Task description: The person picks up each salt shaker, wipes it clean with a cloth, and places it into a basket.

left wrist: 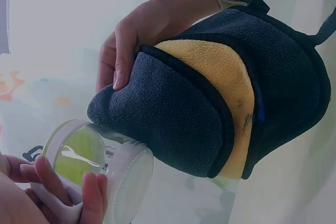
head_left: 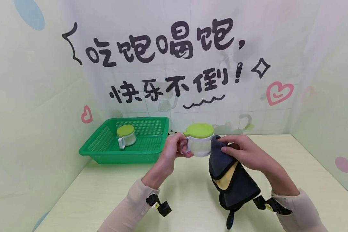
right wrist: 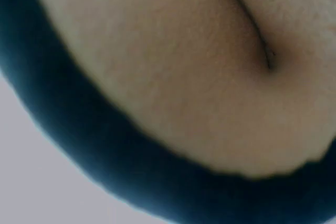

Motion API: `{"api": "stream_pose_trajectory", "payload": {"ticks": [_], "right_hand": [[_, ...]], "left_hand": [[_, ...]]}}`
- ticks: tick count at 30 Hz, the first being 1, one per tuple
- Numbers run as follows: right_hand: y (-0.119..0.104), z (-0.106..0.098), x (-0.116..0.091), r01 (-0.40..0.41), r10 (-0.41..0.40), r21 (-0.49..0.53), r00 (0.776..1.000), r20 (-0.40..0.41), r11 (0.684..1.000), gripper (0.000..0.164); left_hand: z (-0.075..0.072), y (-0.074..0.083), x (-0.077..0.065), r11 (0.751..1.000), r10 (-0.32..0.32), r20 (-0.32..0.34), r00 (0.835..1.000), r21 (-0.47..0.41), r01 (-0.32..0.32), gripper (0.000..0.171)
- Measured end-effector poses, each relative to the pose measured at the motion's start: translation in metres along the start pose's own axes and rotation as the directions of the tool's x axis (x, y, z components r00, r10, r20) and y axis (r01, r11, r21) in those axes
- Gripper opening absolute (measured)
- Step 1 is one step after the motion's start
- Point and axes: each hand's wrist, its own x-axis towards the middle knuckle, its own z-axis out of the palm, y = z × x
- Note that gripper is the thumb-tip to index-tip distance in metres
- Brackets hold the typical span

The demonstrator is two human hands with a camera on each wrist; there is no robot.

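My left hand [head_left: 171, 150] grips the white handle of a clear seasoning jar [head_left: 201, 147] with a green lid [head_left: 200, 130], held up above the table. My right hand [head_left: 246, 154] pinches the top of a cleaning cloth [head_left: 240, 191], dark grey on one side and yellow on the other, with black edging and a loop. In the left wrist view, the folded top of the cloth [left wrist: 168, 111] laps against the side of the jar [left wrist: 131, 187]. The yellow side of the cloth [right wrist: 157, 72] fills most of the right wrist view, hiding the right fingers there.
A green plastic basket [head_left: 124, 158] stands at the back left of the pale table [head_left: 188, 206]. Inside it sits a second seasoning jar [head_left: 130, 139] with a green lid and white handle. A printed wall sheet [head_left: 150, 116] rises behind the table.
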Motion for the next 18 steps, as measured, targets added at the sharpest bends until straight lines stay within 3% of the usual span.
{"api": "stream_pose_trajectory", "payload": {"ticks": [9, 18], "right_hand": [[-0.0009, 0.0023, 0.0006, -0.006, 0.006, -0.004, 1.000, -0.014, 1.000, 0.029], [-0.0036, 0.0071, 0.0024, -0.036, 0.034, 0.041, 0.998, 0.044, 0.999, 0.030]], "left_hand": [[0.0046, 0.0010, -0.0007, 1.000, 0.007, -0.002, 1.000, -0.011, -0.007, 0.027], [0.0075, -0.0001, -0.0026, 0.999, 0.006, -0.003, 1.000, 0.031, -0.006, 0.027]]}}
